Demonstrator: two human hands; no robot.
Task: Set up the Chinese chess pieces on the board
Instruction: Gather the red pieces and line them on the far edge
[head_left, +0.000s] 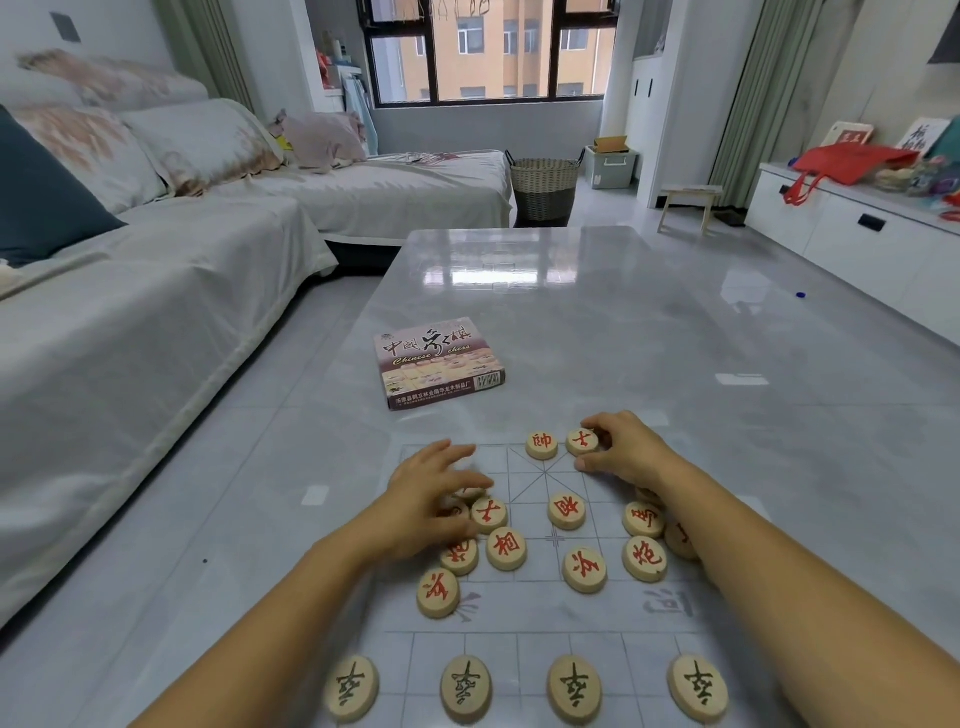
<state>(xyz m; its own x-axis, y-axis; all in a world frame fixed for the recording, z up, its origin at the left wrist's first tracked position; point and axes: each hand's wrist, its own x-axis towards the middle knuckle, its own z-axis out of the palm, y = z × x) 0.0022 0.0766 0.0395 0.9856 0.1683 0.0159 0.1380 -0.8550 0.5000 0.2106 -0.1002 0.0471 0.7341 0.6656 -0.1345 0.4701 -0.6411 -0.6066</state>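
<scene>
A thin see-through chess board (524, 605) lies on the glossy table. Several round wooden pieces with red characters are scattered over its far half, among them one (567, 511) near the middle. Along the near edge stands a row of several black-lettered pieces (466, 688). My right hand (626, 449) pinches a red piece (582, 441) on the board's far row, beside another red piece (541, 445). My left hand (434, 493) reaches into the left cluster, fingers blurred and curled over a piece (470, 491) that is mostly hidden.
The chess set's box (436, 364) lies on the table beyond the board. The grey table (675, 338) stretches far ahead and to the right. A sofa runs along the left. A wicker basket, a stool and a white cabinet stand farther off.
</scene>
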